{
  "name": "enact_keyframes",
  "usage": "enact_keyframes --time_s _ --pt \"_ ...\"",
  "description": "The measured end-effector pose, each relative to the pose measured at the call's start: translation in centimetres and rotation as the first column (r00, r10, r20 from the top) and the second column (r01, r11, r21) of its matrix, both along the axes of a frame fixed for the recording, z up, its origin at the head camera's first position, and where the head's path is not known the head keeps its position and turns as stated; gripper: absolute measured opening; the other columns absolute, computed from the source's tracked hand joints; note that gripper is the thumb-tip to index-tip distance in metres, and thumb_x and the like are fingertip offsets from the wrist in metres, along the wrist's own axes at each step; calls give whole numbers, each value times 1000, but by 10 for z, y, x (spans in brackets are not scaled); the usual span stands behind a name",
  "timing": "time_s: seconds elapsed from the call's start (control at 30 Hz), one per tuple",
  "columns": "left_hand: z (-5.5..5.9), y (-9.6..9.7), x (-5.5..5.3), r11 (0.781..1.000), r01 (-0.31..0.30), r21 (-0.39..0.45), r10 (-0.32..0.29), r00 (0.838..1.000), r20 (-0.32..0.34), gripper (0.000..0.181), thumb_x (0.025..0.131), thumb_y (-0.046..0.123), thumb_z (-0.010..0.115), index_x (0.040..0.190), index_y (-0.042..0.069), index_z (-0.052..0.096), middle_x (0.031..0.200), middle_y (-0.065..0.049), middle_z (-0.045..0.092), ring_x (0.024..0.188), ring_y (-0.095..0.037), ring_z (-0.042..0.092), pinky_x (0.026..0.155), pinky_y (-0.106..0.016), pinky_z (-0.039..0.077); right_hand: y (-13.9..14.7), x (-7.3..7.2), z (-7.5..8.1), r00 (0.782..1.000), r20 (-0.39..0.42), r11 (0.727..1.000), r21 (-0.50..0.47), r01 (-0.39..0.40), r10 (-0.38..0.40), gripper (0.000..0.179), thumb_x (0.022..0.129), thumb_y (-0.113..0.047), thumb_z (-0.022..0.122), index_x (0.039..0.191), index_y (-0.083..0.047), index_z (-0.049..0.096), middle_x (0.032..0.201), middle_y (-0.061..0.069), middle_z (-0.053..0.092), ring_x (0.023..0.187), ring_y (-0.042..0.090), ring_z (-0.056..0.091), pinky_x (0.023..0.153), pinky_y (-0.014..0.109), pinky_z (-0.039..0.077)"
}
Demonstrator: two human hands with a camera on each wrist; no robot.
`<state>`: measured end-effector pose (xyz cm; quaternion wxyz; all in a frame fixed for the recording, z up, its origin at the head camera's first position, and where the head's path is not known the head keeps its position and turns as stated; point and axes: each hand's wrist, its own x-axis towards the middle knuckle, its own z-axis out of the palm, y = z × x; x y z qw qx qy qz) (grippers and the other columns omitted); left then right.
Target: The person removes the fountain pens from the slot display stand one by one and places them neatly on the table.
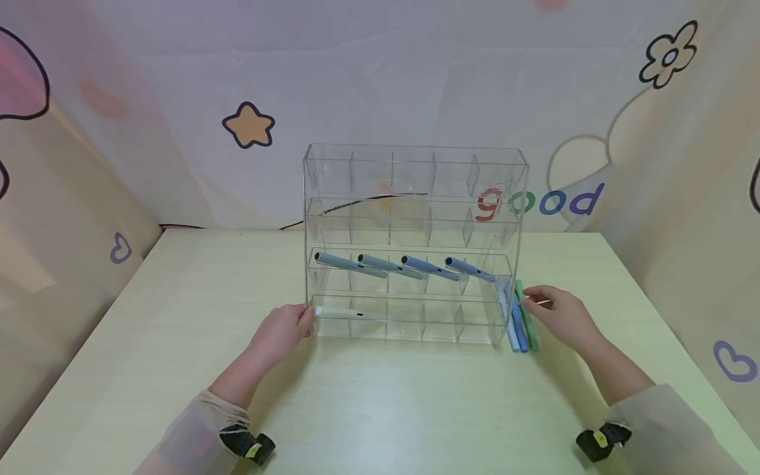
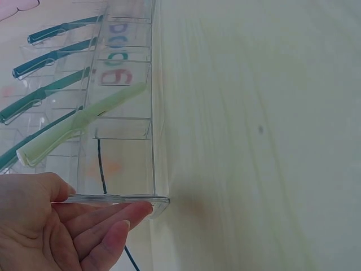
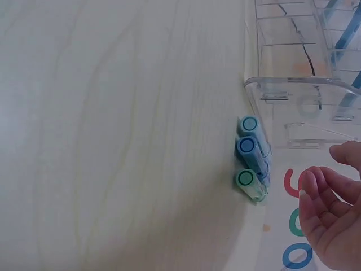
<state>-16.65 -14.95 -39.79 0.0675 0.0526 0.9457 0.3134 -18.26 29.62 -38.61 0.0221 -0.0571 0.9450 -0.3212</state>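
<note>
A clear acrylic rack (image 1: 410, 305) with several tiers of compartments stands on the table. My left hand (image 1: 283, 332) holds its lower left side panel, thumb on one face and fingers on the other. One pale marker (image 2: 73, 125) leans in the bottom tier near that hand. Several teal and blue markers (image 1: 425, 268) lie slanted in the tier above. My right hand (image 1: 561, 315) hovers at the rack's right, fingers loosely bent and holding nothing. Beside it lie a light blue marker (image 3: 249, 124), a blue marker (image 3: 248, 146) and a green marker (image 3: 246, 179), side by side.
The pale wooden table (image 1: 380, 409) reaches up to a printed curtain (image 1: 380, 79) behind the rack. More curtain hangs at both sides. A black camera is strapped to each wrist.
</note>
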Motion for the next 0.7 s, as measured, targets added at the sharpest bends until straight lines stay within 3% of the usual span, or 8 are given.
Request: enact_keyframes --time_s 0.33,0.57,0.7 --pt "-1 0 -2 1000 1 8 -1 1000 4 32 98 20 42 105 -2 64 75 -7 65 63 -17 56 52 -28 38 -11 13 7 1000 3 996 -89 -17 17 42 96 -29 50 123 3 54 109 17 59 94 30 56 75 34 46" --pt "0 1 -2 1000 -10 9 10 1000 -6 31 97 20 42 104 -2 64 74 -6 64 62 -16 54 52 -29 39 -21 21 13 998 -64 981 -190 -38 26 37 96 -26 52 118 3 56 104 18 61 88 25 60 71 19 47" --pt "1 1 0 1000 -15 10 15 1000 3 32 97 19 42 106 -2 64 76 -7 65 62 -16 54 51 -28 38 -25 25 15 996 -95 978 -208 -20 0 35 95 -25 54 117 2 56 102 16 61 84 19 59 70 17 47"
